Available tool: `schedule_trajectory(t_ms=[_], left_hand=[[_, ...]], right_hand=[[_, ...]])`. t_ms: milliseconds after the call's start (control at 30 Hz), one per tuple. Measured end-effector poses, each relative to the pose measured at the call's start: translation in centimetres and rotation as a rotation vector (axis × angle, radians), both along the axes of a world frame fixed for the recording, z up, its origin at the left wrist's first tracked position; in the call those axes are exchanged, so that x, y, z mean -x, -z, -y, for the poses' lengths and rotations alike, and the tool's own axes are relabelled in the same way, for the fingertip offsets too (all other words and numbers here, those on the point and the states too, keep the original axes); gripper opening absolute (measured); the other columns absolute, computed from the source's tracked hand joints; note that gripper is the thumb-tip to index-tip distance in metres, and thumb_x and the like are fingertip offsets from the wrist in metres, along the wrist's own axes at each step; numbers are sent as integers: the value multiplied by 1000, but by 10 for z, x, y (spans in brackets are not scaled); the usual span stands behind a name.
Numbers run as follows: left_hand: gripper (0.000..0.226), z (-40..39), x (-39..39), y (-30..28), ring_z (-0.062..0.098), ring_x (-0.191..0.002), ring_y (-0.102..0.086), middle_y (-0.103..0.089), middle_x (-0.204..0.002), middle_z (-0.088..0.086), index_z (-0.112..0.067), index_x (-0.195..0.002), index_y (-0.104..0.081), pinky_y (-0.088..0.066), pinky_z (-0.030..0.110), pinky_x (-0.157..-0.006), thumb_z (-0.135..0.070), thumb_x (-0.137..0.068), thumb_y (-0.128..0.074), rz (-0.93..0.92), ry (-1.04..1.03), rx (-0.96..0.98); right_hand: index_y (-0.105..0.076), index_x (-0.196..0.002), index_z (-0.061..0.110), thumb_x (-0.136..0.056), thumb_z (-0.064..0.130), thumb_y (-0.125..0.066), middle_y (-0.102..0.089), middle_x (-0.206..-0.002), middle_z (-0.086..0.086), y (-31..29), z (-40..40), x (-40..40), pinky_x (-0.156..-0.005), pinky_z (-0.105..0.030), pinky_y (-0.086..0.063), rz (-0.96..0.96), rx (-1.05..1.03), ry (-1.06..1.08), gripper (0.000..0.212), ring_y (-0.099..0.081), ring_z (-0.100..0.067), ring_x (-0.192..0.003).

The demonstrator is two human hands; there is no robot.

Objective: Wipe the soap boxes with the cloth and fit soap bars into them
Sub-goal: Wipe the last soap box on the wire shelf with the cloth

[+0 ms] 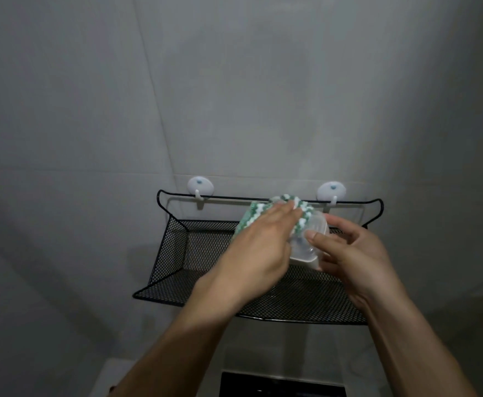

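Both hands, the left hand (pixel 259 247) and right hand (pixel 349 253), are crowding the basket's (pixel 177 253) right half; its left half is lying open.

The scene is dimly and evenly lit, with a grey cast over the wall (pixel 234 96). Soft shadows are thrown below and to the left of the black mesh shelf (pixel 177 270). No glare is seen. Slight motion blur is shown above the shelf, where its rear rail is softened. Straight lines are bent by wide-angle distortion towards the edges, and the corners are darkened.
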State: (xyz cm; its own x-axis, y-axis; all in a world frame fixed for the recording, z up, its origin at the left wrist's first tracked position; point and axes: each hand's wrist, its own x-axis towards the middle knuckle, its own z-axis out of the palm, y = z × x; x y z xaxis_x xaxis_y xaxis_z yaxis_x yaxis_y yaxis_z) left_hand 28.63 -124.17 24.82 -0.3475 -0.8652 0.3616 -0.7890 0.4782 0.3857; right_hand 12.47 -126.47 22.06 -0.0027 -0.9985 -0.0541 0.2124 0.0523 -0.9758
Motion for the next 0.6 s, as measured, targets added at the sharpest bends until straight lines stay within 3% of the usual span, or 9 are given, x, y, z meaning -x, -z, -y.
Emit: schedule_trajectory(t_ms=[67,133,233,333,433,600], left_hand=[[62,-4,10,-3,13,-149,-21,-29,-160,4,-12,-151,-37,-8,18,-121,3,-92,-45,-16,45,-5],[60,-3,13,-9,16,-145,-34,-41,-154,7,-13,-145,-48,-23,26,-120,7,-88,-50,-38,89,17],[51,1,6,-16,20,-127,-56,-61,-136,5,-14,-127,-66,-40,29,-109,8,-82,-60,-71,112,55],[40,10,-9,-16,19,-119,-56,-63,-129,0,-19,-122,-70,-38,28,-105,-6,-85,-68,-32,25,52],[39,18,-31,-13,14,-112,-54,-59,-123,-4,-28,-127,-66,-43,34,-102,-21,-89,-68,-12,-131,8],[41,20,-32,-12,12,-94,-54,-55,-107,-2,-26,-127,-66,-41,24,-91,-20,-87,-71,-79,-202,17]], right_hand=[[-67,-120,12,-78,1,-77,-74,-79,-9,3,0,1,-47,-24,-52,16,3,-7,44,-69,-16,-62],[-66,-123,11,-71,7,-78,-72,-85,-14,5,-1,4,-52,-26,-53,38,-5,-24,54,-64,-25,-68],[-64,-125,11,-63,12,-78,-69,-86,-15,3,-2,8,-50,-26,-53,67,-16,-35,64,-61,-19,-61],[-62,-127,10,-67,6,-77,-70,-71,-3,1,-2,12,-44,-22,-52,86,-16,-14,62,-63,-8,-52],[-63,-126,13,-61,10,-79,-65,-69,-4,-2,-2,16,-44,-23,-52,76,-5,-6,66,-62,-9,-52],[-66,-116,21,-55,17,-80,-65,-67,1,-4,1,11,-48,-26,-55,49,-15,-43,63,-66,-10,-56]])
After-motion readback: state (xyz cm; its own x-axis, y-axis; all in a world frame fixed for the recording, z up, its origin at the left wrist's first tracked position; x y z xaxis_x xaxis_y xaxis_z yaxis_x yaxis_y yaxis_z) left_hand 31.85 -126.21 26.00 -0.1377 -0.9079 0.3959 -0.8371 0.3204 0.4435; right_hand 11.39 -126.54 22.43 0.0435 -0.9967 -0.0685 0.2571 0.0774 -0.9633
